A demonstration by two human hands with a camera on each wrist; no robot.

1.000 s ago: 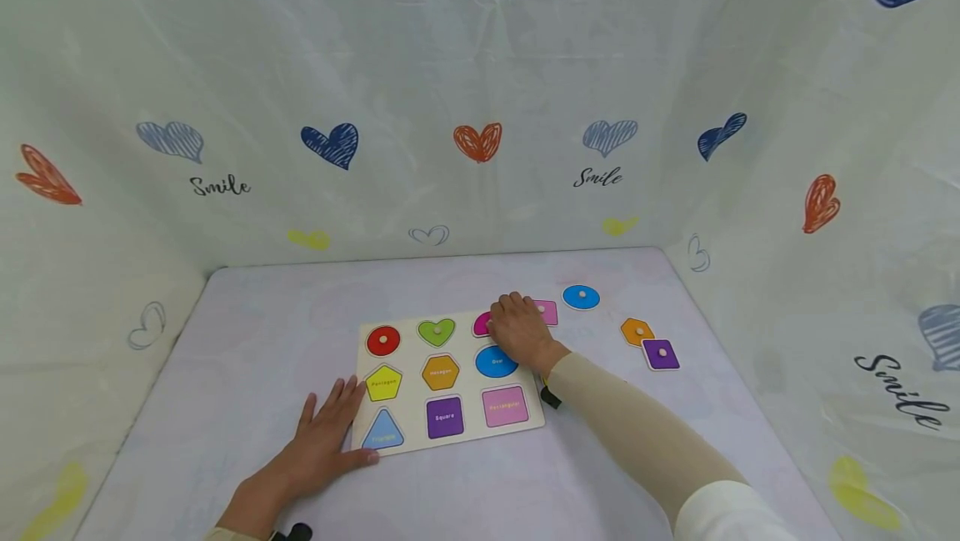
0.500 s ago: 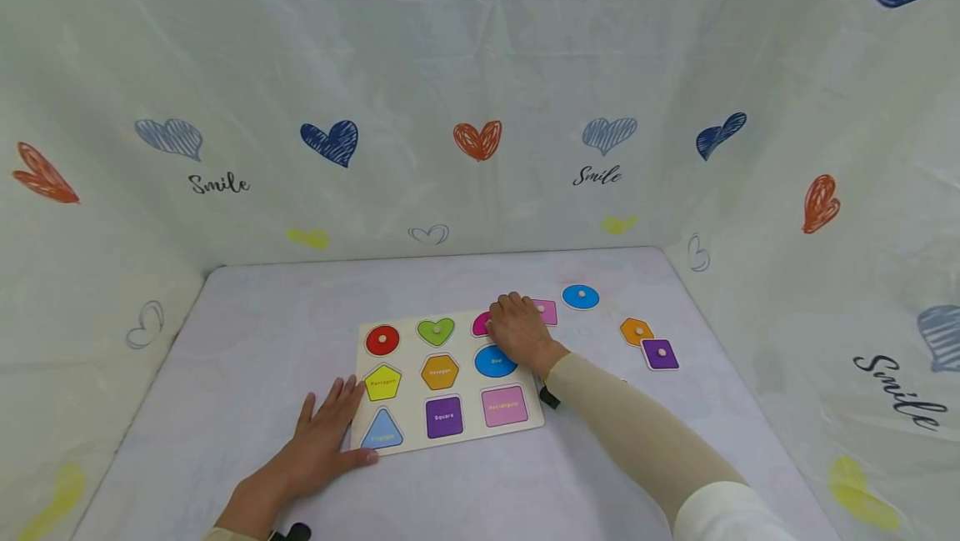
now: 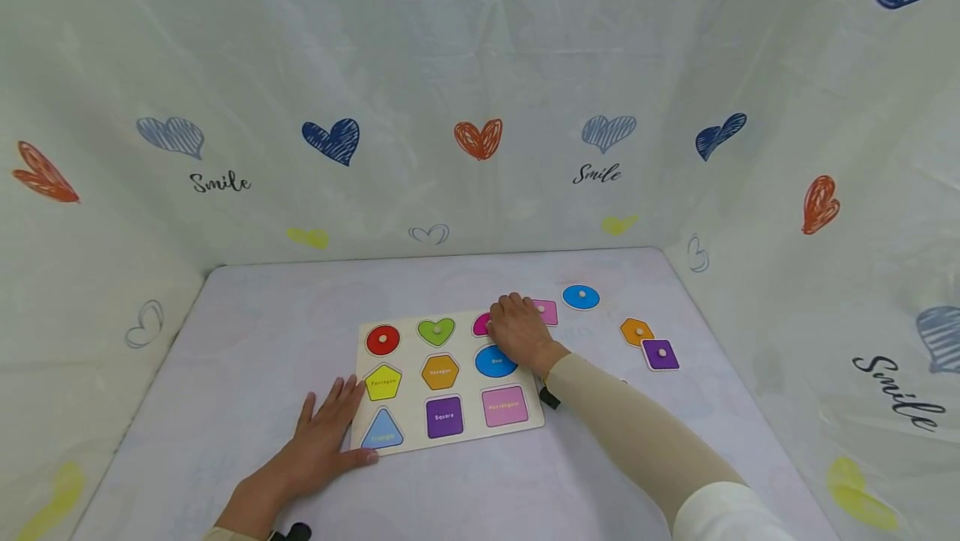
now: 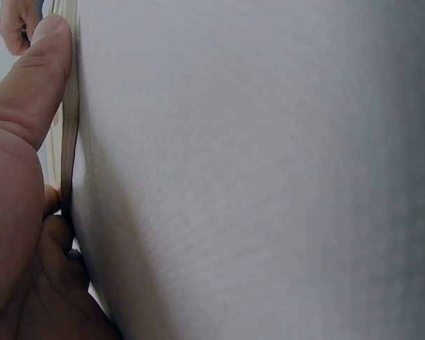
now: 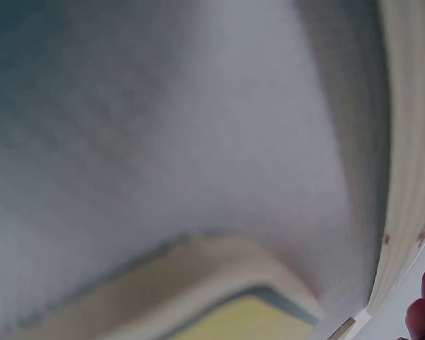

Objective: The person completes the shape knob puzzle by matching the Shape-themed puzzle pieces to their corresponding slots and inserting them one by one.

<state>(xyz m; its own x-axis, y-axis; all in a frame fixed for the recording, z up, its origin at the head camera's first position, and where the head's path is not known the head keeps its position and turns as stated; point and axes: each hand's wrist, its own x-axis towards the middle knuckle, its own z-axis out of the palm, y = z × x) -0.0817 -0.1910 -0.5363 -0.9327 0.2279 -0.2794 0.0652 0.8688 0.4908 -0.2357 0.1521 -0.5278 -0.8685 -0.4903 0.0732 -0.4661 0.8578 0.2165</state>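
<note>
A wooden shape-puzzle board [image 3: 408, 403] lies on the white table. My left hand [image 3: 318, 445] rests at its left side, fingers along the edge and thumb at the near corner; in the left wrist view the thumb [image 4: 39, 81] lies along the board's edge. At the far right corner, my right hand [image 3: 521, 331] bends its fingers over a magenta piece [image 3: 481, 324] and holds it at its slot. The hand covers most of that piece, its knob included. A red circle [image 3: 383, 340] and a green heart [image 3: 436, 332], both knobbed, sit in the board's far row.
Loose knobbed pieces lie to the right: pink rectangle [image 3: 550, 313], blue oval [image 3: 581, 297], orange hexagon [image 3: 636, 331] and purple square [image 3: 661, 354], the last two overlapping. A yellow piece [image 5: 241, 322] lies beneath the right wrist. Heart-printed curtains [image 3: 525, 216] surround the table.
</note>
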